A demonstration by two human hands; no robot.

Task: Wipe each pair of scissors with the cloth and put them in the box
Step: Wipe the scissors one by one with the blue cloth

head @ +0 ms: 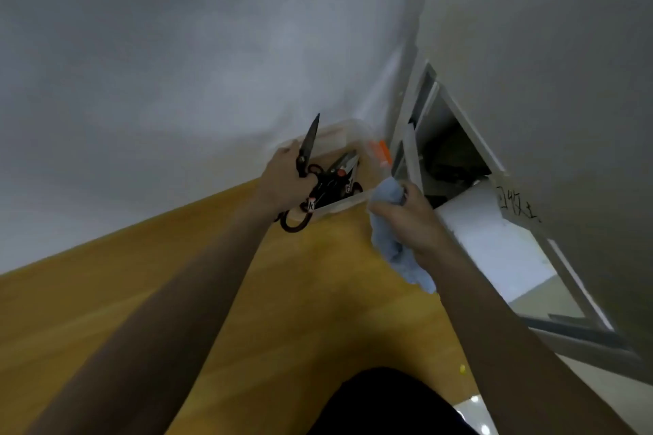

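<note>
My left hand grips a pair of black scissors around the middle, blades pointing up and away, handle loops hanging below the hand beside the box's near left corner. A clear plastic box with an orange clip stands at the far end of the wooden table, against the wall. Inside it lie several pairs of scissors with dark handles. My right hand holds a bunched light blue cloth just right of the box's near edge, apart from the held scissors.
The wooden table runs along a white wall. To the right is a grey wall with an open hatch and a white surface with handwriting. A small yellow bit lies near the table's near edge.
</note>
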